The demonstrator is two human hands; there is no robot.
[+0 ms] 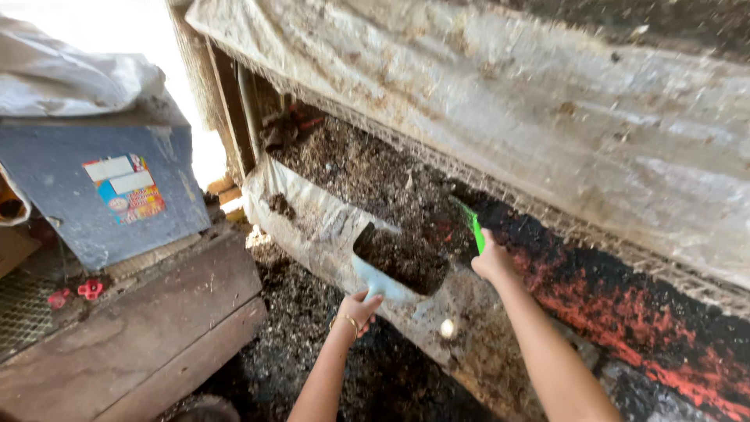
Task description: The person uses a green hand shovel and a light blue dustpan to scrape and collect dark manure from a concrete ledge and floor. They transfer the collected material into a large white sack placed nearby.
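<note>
Trough [312, 223]: long, plastic-lined, running from far left to near right under a sagging sheet [547, 117]; much dark dirt [367, 176] remains along it, so I judge the clearing part done.
Floor [297, 336]: near left, strewn with spilled dirt.
Wooden bench [156, 320]: left, untouched.
Dustpan [394, 270]: pale blue, against the trough's near edge, nearly full of dirt; my left hand [358, 310] is closed round its handle.
Green brush [474, 227]: just right of the dustpan; my right hand [492, 262] grips it tight.
</note>
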